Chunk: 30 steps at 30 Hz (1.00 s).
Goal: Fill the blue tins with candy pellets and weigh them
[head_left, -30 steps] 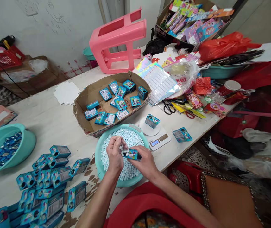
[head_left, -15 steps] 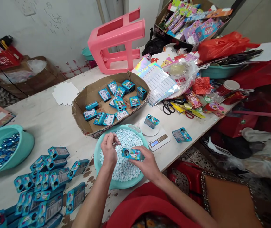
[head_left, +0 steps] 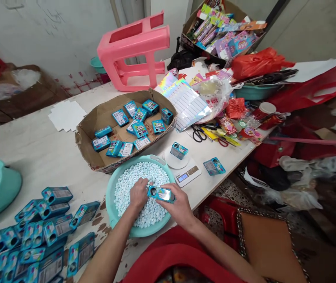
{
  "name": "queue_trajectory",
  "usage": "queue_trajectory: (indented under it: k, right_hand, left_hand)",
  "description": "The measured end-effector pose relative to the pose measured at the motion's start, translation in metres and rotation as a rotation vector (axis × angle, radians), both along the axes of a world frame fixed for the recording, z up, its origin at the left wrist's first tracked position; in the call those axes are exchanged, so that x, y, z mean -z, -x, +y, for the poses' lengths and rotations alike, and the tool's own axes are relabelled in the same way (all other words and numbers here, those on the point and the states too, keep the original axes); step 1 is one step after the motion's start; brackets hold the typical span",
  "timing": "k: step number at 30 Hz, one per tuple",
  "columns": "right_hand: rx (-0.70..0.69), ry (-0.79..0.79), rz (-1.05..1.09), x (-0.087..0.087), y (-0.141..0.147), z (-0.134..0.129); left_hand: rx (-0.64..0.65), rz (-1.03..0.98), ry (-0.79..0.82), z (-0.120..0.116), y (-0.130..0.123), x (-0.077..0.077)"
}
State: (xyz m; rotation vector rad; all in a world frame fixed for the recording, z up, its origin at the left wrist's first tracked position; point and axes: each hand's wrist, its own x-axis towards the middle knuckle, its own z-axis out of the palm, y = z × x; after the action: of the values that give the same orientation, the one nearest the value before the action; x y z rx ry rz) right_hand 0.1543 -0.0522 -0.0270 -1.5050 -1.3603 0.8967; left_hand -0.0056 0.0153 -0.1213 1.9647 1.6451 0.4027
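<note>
A deep turquoise plastic basin [head_left: 10, 192] holding blue foil-wrapped pieces stands at the left side of the white table [head_left: 42, 151]. To its right, a cluster of printed blue cardboard boxes [head_left: 57, 228] occupies the near-left part of the table. Farther back, a shallow brown cardboard tray [head_left: 87, 147] contains further blue boxes. In front of the tray, near the table's near edge, a round turquoise bowl [head_left: 112, 214] contains small white pellets [head_left: 153, 214]. The left hand [head_left: 139, 193] is lowered to the pellets, fingertips down; whether its grip encloses any cannot be determined. The right hand [head_left: 178, 204] grips a small rectangular blue box [head_left: 161, 193] by its right end, above the pellets, with the round opening toward the left hand. Right of the bowl, a white digital scale [head_left: 189, 175] carries one upright blue box [head_left: 179, 150]. Beyond it, a flat-lying blue box [head_left: 214, 166] rests near the near edge; black-handled scissors [head_left: 199, 134] lie farther back.
</note>
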Motion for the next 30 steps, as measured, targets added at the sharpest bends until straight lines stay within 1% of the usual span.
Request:
queue_trajectory:
  k: [1,3,5,6,7,9,10,12,14,17,21,26,30]
  right_hand:
    - [0.003,0.004,-0.020,0.002,-0.001,0.000]
    - [0.008,0.004,-0.047,0.003,-0.002,-0.001]
    - [0.005,-0.008,-0.070,0.004,-0.003,0.000]
    - [0.000,-0.016,-0.084,0.005,-0.002,0.001]
    - [-0.008,-0.021,-0.103,0.006,0.000,0.003]
    - [-0.043,-0.013,-0.152,0.006,0.007,0.007]
    - [-0.067,-0.005,-0.181,0.005,0.011,0.008]
    - [-0.108,0.001,-0.232,0.002,0.020,0.011]
    - [-0.115,-0.016,-0.257,-0.002,0.027,0.013]
    - [-0.084,-0.019,-0.248,-0.008,0.031,0.015]
    - [-0.095,0.003,-0.230,-0.009,0.031,0.016]
    - [-0.118,-0.007,-0.200,-0.008,0.029,0.019]
    - [-0.130,0.004,-0.181,-0.007,0.028,0.022]
  left_hand:
    - [-0.104,-0.103,0.026,0.000,0.003,-0.004]
    - [-0.351,-0.391,0.143,0.000,0.006,-0.017]
    - [-0.558,-0.746,0.301,-0.001,0.005,-0.038]
    - [-0.617,-0.921,0.364,-0.001,0.003,-0.051]
    - [-0.639,-1.078,0.401,-0.002,0.002,-0.065]
    - [-0.609,-1.307,0.398,-0.003,-0.001,-0.090]
    - [-0.587,-1.373,0.379,-0.003,-0.003,-0.100]
    - [-0.584,-1.437,0.342,-0.003,-0.004,-0.113]
    - [-0.610,-1.470,0.312,-0.002,-0.004,-0.118]
    - [-0.648,-1.480,0.263,0.001,-0.005,-0.119]
    - [-0.713,-1.446,0.250,0.003,-0.006,-0.121]
    - [-0.673,-1.414,0.187,0.004,-0.009,-0.126]
    - [-0.665,-1.367,0.181,0.006,-0.012,-0.127]
